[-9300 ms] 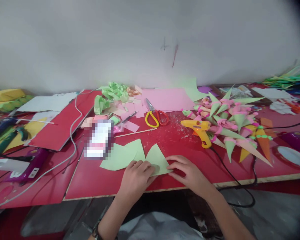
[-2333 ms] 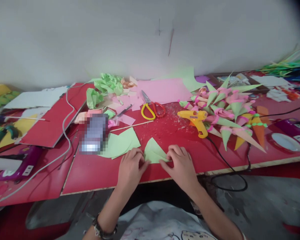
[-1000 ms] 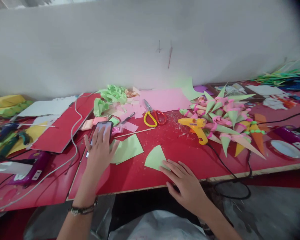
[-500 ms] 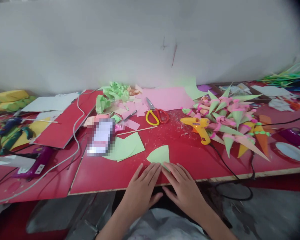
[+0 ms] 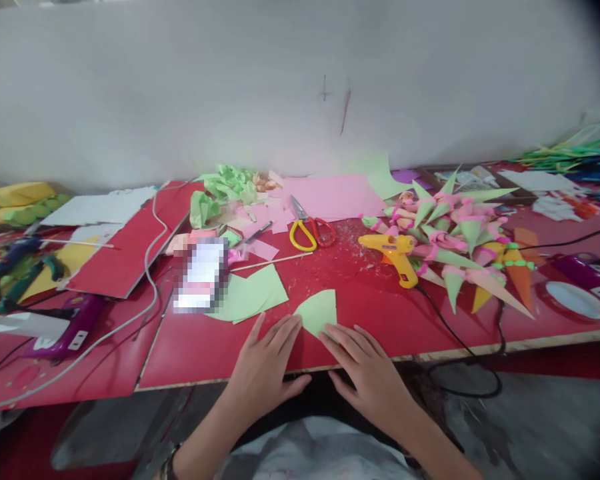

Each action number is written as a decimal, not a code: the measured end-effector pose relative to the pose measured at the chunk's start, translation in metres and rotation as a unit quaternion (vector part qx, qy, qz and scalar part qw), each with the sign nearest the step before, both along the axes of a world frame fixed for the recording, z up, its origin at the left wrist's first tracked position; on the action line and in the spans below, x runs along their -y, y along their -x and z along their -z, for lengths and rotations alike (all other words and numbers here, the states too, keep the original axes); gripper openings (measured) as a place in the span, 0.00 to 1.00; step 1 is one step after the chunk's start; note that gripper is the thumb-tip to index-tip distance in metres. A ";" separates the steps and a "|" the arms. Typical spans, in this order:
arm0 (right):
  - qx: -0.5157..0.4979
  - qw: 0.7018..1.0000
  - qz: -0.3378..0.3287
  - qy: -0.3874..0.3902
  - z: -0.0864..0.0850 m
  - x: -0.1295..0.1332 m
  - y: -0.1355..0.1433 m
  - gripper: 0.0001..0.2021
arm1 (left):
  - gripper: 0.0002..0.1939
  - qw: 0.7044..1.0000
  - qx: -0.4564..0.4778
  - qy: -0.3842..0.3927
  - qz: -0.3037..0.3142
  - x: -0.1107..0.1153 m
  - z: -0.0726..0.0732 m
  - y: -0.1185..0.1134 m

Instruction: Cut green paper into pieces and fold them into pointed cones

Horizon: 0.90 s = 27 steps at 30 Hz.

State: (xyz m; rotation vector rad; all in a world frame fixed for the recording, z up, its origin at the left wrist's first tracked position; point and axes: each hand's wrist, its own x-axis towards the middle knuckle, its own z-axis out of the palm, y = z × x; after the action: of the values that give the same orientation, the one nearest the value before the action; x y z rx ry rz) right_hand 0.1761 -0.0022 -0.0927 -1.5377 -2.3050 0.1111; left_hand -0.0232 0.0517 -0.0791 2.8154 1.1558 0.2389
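Observation:
A light green paper piece (image 5: 320, 309), shaped like a fan wedge, lies flat near the front edge of the red table (image 5: 220, 353). My left hand (image 5: 267, 360) rests with fingers stretched out, its fingertips at the paper's left corner. With fingers extended too, my right hand (image 5: 363, 360) touches the paper's lower right part and covers a little of it. Both thumbs point inward over the table edge. More light green paper pieces (image 5: 260, 293) lie to the left, partly under a blurred-out phone (image 5: 201, 275).
Scissors (image 5: 307, 227) with yellow and red handles lie ahead, near a thin stick (image 5: 275, 261) and pink paper (image 5: 335, 195). A yellow glue gun (image 5: 393, 253) sits right, its black cord trailing over the edge. Beside it are pink and green paper cones (image 5: 460, 233).
My left hand has slid left, away from my right hand, uncovering more of the green paper. My right hand stays nearly in place on it.

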 end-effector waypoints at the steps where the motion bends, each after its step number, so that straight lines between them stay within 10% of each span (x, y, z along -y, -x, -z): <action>1: 0.001 1.000 -0.002 0.000 0.000 0.000 0.000 0.22 | 0.37 1.000 0.000 -0.007 -0.003 -0.002 0.000 0.001; 27: 0.054 0.998 0.000 0.040 -0.015 -0.007 -0.017 0.19 | 0.20 0.997 0.057 0.041 0.021 0.006 -0.002 -0.027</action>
State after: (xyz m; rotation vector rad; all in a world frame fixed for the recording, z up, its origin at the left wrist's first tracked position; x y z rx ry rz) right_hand 0.1930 0.0047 -0.0779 -1.6204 -2.4105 0.1254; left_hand 0.0034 0.0457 -0.0769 2.7129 1.0565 0.3372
